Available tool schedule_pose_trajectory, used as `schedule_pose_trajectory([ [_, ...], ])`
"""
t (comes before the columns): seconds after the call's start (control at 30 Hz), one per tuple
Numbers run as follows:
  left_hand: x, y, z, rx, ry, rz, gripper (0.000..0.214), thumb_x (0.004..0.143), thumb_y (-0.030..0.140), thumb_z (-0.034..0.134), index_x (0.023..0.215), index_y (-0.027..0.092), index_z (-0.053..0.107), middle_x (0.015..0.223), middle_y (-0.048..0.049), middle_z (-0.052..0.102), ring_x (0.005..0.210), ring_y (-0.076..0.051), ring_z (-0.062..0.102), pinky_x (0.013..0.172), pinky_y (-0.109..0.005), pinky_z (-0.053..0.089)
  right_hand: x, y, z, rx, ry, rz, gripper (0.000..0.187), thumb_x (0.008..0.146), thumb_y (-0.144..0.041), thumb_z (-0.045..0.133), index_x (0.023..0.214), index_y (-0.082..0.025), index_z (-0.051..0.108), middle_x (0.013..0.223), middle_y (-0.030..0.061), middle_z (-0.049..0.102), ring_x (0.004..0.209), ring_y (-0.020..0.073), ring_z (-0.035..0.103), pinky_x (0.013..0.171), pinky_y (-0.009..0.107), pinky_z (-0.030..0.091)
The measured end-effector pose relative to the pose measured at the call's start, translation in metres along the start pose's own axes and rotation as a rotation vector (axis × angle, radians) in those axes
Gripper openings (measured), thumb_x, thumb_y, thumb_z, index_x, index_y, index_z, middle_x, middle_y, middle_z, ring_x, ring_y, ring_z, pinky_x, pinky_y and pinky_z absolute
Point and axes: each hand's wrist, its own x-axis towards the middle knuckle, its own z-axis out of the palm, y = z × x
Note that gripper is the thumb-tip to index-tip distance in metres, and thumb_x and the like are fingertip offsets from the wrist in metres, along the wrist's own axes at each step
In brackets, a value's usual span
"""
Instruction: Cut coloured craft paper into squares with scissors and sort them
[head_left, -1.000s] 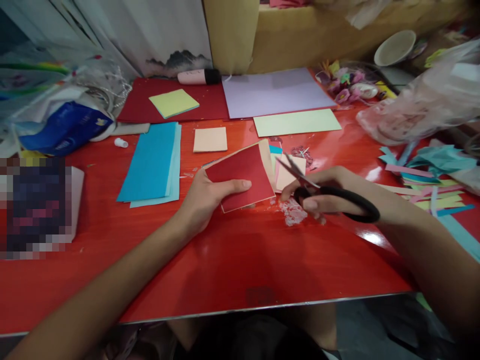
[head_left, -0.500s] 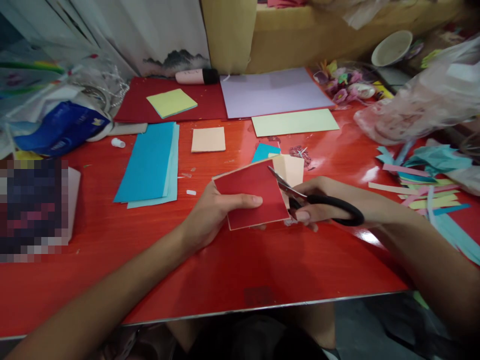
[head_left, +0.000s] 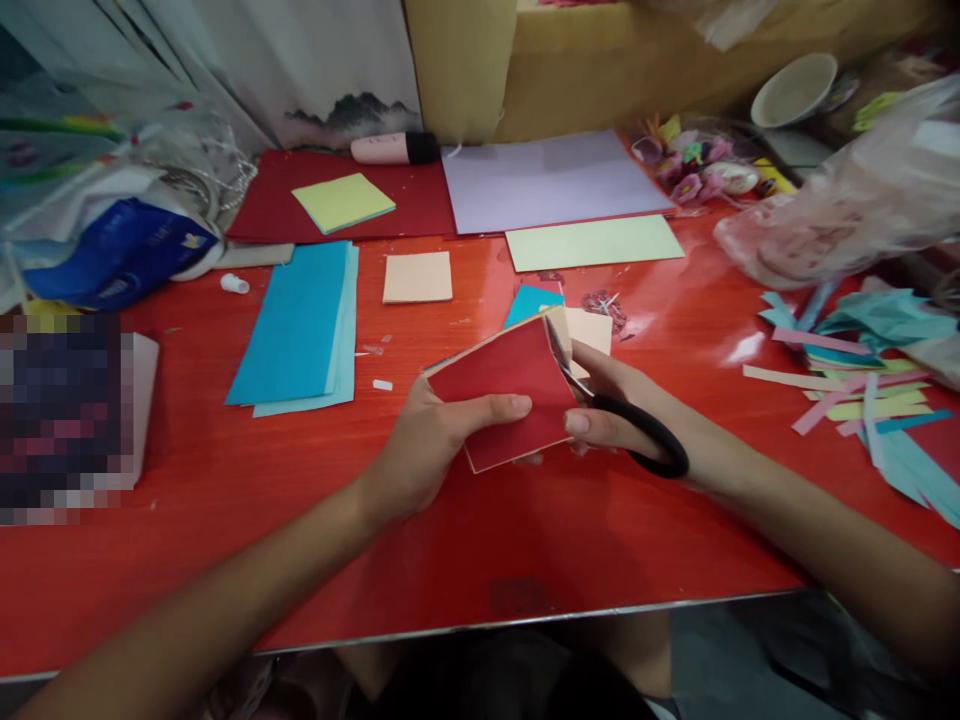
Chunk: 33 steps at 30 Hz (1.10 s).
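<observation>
My left hand (head_left: 431, 440) grips a dark red square of paper (head_left: 510, 385) with a pale backing, thumb on top, held just above the red table (head_left: 450, 540). My right hand (head_left: 622, 405) is closed round black-handled scissors (head_left: 637, 430), whose blades meet the right edge of the red square. A beige paper piece (head_left: 589, 330) and a blue scrap (head_left: 529, 300) lie just behind the red square.
A blue paper stack (head_left: 300, 325) lies to the left, a peach square (head_left: 418, 277) and pale green sheet (head_left: 592, 243) behind. A lilac sheet (head_left: 551, 180) and yellow pad (head_left: 343, 201) lie further back. Cut paper strips (head_left: 855, 390) and plastic bags (head_left: 847, 210) crowd the right; a blue pack (head_left: 112, 255) sits at left.
Both hands drew together and nearer to me. The scissors moved left from beside the paper until their blades reached the red square's right edge, and the square tilted up.
</observation>
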Motion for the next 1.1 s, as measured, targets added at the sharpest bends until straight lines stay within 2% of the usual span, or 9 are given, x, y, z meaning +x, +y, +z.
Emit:
schedule_pose_trajectory([
  [0.2,0.000,-0.002,0.000,0.010,-0.006,0.013,0.019,0.072,0.024,0.066,0.089,0.015,0.067,0.090,-0.0074,0.071,0.075,-0.023,0.068,0.063,-0.035,0.058,0.000,0.006,0.005,-0.021,0.062,-0.021,0.106,0.060,-0.047,0.077,0.143,-0.013,0.021,0.059,-0.0052,0.049,0.051,0.0102,0.043,0.046,0.023,0.033],
  [0.37,-0.001,-0.003,0.001,0.002,0.004,-0.006,0.020,0.072,0.025,0.066,0.089,0.016,0.068,0.088,-0.0064,0.071,0.072,-0.022,0.068,0.063,-0.033,0.057,-0.001,0.003,0.009,0.016,0.060,-0.014,0.108,0.058,-0.049,0.078,0.143,-0.015,0.021,0.069,-0.0018,0.056,0.058,0.0116,0.048,0.051,0.024,0.038],
  [0.57,-0.001,-0.003,0.000,0.017,0.009,-0.018,0.020,0.071,0.024,0.067,0.088,0.015,0.068,0.090,-0.0073,0.071,0.072,-0.022,0.067,0.063,-0.034,0.057,-0.001,0.004,0.009,-0.025,0.077,-0.027,0.098,0.063,-0.044,0.077,0.141,-0.016,0.026,0.061,-0.0052,0.051,0.053,0.0099,0.043,0.047,0.022,0.032],
  [0.7,-0.001,-0.002,-0.001,0.032,0.021,-0.017,0.018,0.072,0.023,0.066,0.088,0.016,0.068,0.090,-0.0069,0.071,0.076,-0.023,0.067,0.062,-0.034,0.057,-0.004,0.005,0.012,-0.054,0.093,-0.058,0.083,0.066,-0.044,0.074,0.135,-0.017,0.037,0.056,-0.0067,0.046,0.050,0.0091,0.040,0.046,0.022,0.030],
  [0.87,-0.001,-0.003,-0.002,0.040,0.020,-0.030,0.018,0.072,0.023,0.066,0.088,0.016,0.069,0.087,-0.0060,0.071,0.074,-0.023,0.067,0.063,-0.034,0.057,-0.004,0.006,0.011,-0.077,0.109,-0.057,0.085,0.062,-0.049,0.076,0.132,-0.018,0.039,0.054,-0.0075,0.043,0.049,0.0101,0.041,0.045,0.022,0.030],
  [0.97,-0.001,-0.003,0.000,0.028,0.005,-0.046,0.017,0.072,0.024,0.066,0.088,0.017,0.069,0.088,-0.0058,0.071,0.071,-0.022,0.067,0.061,-0.034,0.057,-0.004,0.006,0.010,-0.105,0.082,-0.078,0.078,0.065,-0.050,0.073,0.129,-0.019,0.042,0.056,-0.0065,0.043,0.050,0.0104,0.042,0.045,0.023,0.032],
  [1.1,-0.001,-0.003,0.001,0.023,0.019,-0.040,0.017,0.071,0.023,0.067,0.088,0.017,0.069,0.088,-0.0044,0.071,0.071,-0.021,0.067,0.062,-0.034,0.057,-0.006,0.006,0.012,-0.153,0.145,-0.080,0.075,0.067,-0.049,0.072,0.130,-0.019,0.042,0.058,-0.0055,0.047,0.048,0.0090,0.040,0.043,0.022,0.030],
])
